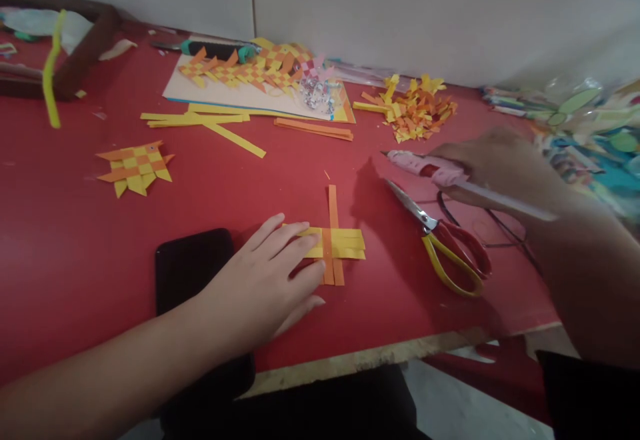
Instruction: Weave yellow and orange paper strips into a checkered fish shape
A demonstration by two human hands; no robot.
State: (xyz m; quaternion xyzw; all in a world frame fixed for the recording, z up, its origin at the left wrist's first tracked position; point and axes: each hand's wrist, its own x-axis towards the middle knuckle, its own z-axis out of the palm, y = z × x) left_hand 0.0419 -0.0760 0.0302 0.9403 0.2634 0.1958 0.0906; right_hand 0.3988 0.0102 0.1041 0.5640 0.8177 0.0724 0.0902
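My left hand (267,270) lies with fingers spread over the left end of a small weave of paper strips, partly covering it. Yellow strips (350,243) run sideways in the weave, crossed by upright orange strips (333,207), one reaching further up than the others. My right hand (500,163) is closed around a pink hot glue gun (430,170) above the table, its nozzle facing left. A clear glue stick (505,199) sticks out of the gun's back. Just below lie scissors (427,223) with one red and one yellow handle, blades slightly apart.
A black phone (193,260) lies beneath my left forearm. A woven paper fish (137,167) rests at left, with loose yellow strips (205,120) and orange strips (315,129) behind. Further back are more woven pieces (240,73), paper scraps (420,110) and a brown frame (95,47).
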